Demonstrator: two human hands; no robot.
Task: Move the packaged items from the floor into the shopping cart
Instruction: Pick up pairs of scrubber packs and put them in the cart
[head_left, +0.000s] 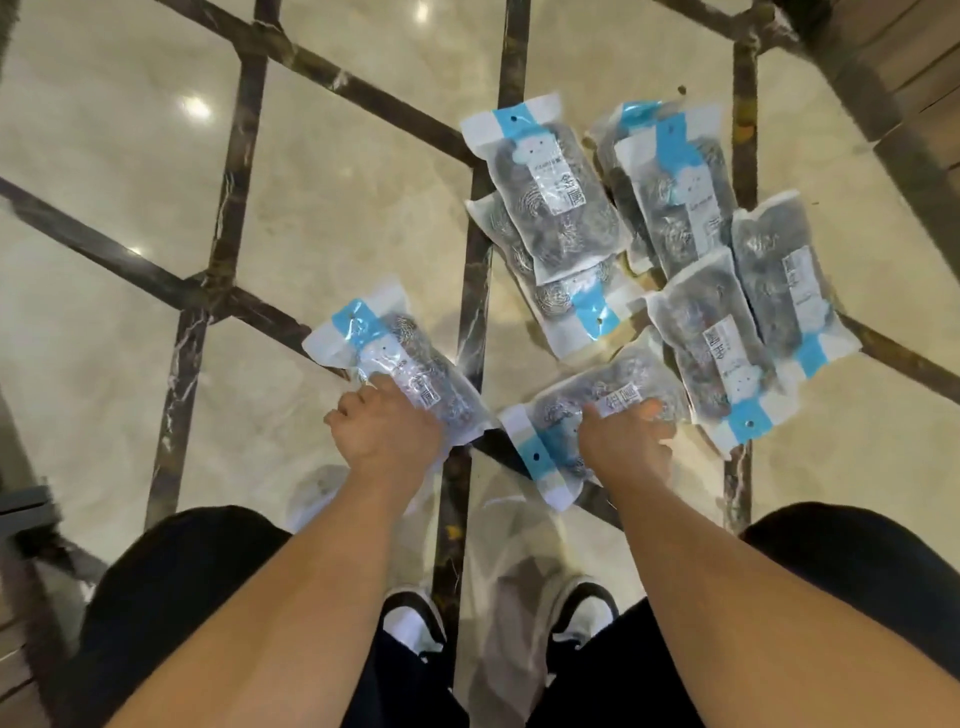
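Note:
Several clear packets of steel scourers with blue-and-white headers lie in a loose pile (675, 228) on the marble floor, ahead and to the right. My left hand (387, 428) grips one packet (395, 358) by its lower end, apart from the pile to the left. My right hand (626, 441) grips another packet (576, 415) across its middle at the pile's near edge. No shopping cart is in sight.
The glossy beige floor (337, 208) has dark marble strips (475, 291) in a grid. My knees and two black-and-white shoes (582, 608) are below the hands. Wooden furniture (904, 67) stands at the top right, and a dark object (21, 506) sits at the left edge.

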